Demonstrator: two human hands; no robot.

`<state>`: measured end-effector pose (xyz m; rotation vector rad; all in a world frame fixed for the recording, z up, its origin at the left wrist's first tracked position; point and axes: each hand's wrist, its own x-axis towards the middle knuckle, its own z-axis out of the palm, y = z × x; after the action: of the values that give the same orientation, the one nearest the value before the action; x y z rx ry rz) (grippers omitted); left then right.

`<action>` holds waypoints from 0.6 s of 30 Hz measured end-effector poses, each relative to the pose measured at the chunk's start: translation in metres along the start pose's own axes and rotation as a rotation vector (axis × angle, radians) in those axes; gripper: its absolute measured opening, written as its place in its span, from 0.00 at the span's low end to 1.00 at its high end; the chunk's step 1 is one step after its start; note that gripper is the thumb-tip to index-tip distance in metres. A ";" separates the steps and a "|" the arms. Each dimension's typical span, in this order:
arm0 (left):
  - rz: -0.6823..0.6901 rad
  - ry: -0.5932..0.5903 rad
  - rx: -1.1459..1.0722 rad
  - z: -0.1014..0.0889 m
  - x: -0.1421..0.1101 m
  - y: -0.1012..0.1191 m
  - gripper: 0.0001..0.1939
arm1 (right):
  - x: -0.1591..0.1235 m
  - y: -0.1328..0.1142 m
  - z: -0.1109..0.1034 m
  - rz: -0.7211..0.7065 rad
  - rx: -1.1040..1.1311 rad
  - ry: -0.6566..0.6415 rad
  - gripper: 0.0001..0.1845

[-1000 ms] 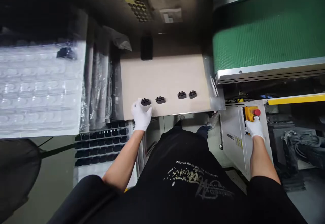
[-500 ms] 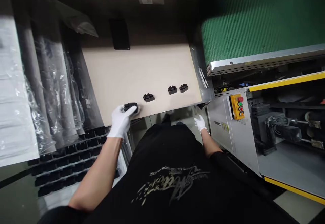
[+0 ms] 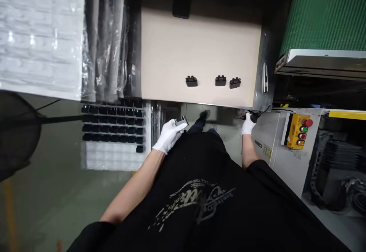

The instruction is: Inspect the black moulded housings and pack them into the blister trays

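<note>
In my gloved left hand (image 3: 168, 135) is a small dark plastic part (image 3: 181, 121), held between thumb and fingers in front of the table's near edge. At the near right corner of the table, my gloved right hand (image 3: 248, 125) is closed round a black tool (image 3: 254, 115) with a thin nozzle-like end pointing left. Its exact kind is hard to make out. Three similar black plastic parts, a left one (image 3: 191, 81), a middle one (image 3: 220, 81) and a right one (image 3: 235, 83), rest on the beige tabletop (image 3: 197, 50).
Left of me is a clear tray (image 3: 110, 156) with rows of black parts. Plastic-wrapped stacks (image 3: 105, 42) line the table's left side. A green conveyor belt (image 3: 328, 19) and a yellow button box (image 3: 297, 132) are on the right. A round fan (image 3: 17, 135) stands far left.
The view has swung left. My left hand has drawn the part off the table edge towards my body. My right hand, spread before, has closed on the black tool at the table corner.
</note>
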<state>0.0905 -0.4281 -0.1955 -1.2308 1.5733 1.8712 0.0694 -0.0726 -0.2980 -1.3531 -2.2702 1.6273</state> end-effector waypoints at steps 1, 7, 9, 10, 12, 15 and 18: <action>0.008 -0.004 0.003 0.001 -0.001 -0.006 0.31 | -0.008 0.001 -0.011 0.003 -0.003 0.007 0.15; 0.076 -0.026 0.073 0.012 0.004 -0.047 0.25 | -0.081 -0.007 -0.063 -0.291 -0.492 -0.554 0.20; 0.093 -0.012 0.109 0.011 0.012 -0.062 0.22 | -0.102 -0.014 -0.060 -0.400 -0.827 -0.801 0.15; 0.096 0.002 0.131 0.010 0.016 -0.070 0.21 | -0.110 -0.018 -0.055 -0.420 -0.962 -0.881 0.15; 0.089 0.042 0.171 0.003 0.025 -0.086 0.19 | -0.121 -0.025 -0.043 -0.415 -1.143 -0.953 0.20; 0.064 0.091 0.187 -0.009 0.029 -0.105 0.19 | -0.127 -0.034 -0.028 -0.422 -1.293 -0.935 0.23; 0.052 0.074 0.129 -0.021 0.021 -0.115 0.21 | -0.125 -0.044 -0.026 -0.505 -1.368 -0.932 0.24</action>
<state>0.1749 -0.4196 -0.2786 -1.2262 1.7520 1.7431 0.1320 -0.1380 -0.1982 0.3740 -4.0072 0.3324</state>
